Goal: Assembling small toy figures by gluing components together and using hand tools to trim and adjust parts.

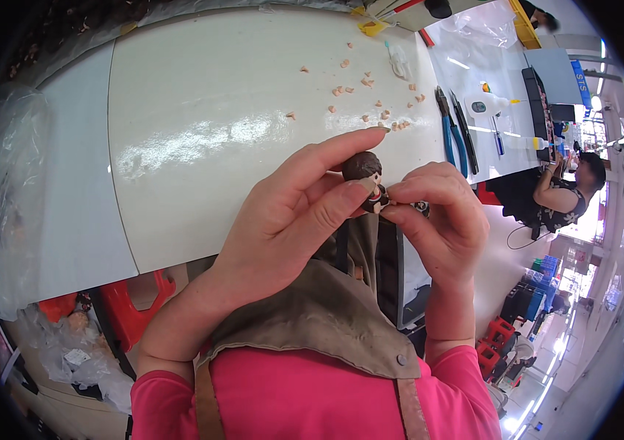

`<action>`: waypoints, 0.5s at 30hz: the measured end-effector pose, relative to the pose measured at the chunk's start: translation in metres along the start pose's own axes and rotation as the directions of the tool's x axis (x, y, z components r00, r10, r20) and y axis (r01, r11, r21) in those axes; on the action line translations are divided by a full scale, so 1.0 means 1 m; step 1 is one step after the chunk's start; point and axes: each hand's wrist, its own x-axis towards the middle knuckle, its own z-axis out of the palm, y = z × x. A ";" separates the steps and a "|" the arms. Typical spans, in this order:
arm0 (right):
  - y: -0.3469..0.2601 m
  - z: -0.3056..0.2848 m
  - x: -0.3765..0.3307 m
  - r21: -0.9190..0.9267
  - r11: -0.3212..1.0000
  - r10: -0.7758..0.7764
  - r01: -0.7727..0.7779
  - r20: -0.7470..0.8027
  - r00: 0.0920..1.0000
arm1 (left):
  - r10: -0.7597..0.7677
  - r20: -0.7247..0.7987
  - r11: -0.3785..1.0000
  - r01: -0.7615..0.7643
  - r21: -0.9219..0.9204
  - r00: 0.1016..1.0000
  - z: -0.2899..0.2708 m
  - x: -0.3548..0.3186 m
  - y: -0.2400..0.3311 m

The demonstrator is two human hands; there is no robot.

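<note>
Just over the near edge of the table, my left hand (pixel 294 209) is closed on a small figurine (pixel 360 168) with brown moulded hair and a dark body. Its thumb lies across the front of the figurine. From the other side my right hand (pixel 440 213) pinches with thumb and forefinger at the lower part of the figurine. A tiny piece seems to sit between those fingertips, too small to name. Part of a dark item shows behind the right fingers. Beyond my hands, several small peach-coloured pieces (pixel 338 91) lie scattered on the white table (pixel 202 88).
Blue-handled pliers (pixel 450 132) and a black slim tool (pixel 464 130) lie at the right, near a white bottle (pixel 484 105) and a small screwdriver (pixel 500 142). Clear plastic sheeting (pixel 8 191) hangs at the left. A red stool (pixel 132 308) stands below. Another person (pixel 565 194) sits farther right.
</note>
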 end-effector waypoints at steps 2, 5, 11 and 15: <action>-0.001 0.000 0.000 -0.004 1.000 0.015 -0.015 -0.004 1.000 | 0.015 0.008 1.000 -0.015 0.015 1.000 0.000 0.000 -0.001; -0.002 -0.003 0.001 -0.033 0.999 0.002 -0.001 0.016 1.000 | 0.029 0.000 0.999 -0.029 0.026 1.000 0.001 0.001 -0.002; 0.000 -0.007 0.001 -0.054 0.999 0.002 0.003 0.086 0.996 | 0.023 0.020 0.985 -0.026 0.171 1.000 -0.003 0.000 -0.003; 0.003 -0.008 0.002 -0.039 0.999 -0.023 0.027 0.095 0.995 | 0.004 0.010 0.992 -0.005 0.124 1.000 -0.001 0.000 -0.001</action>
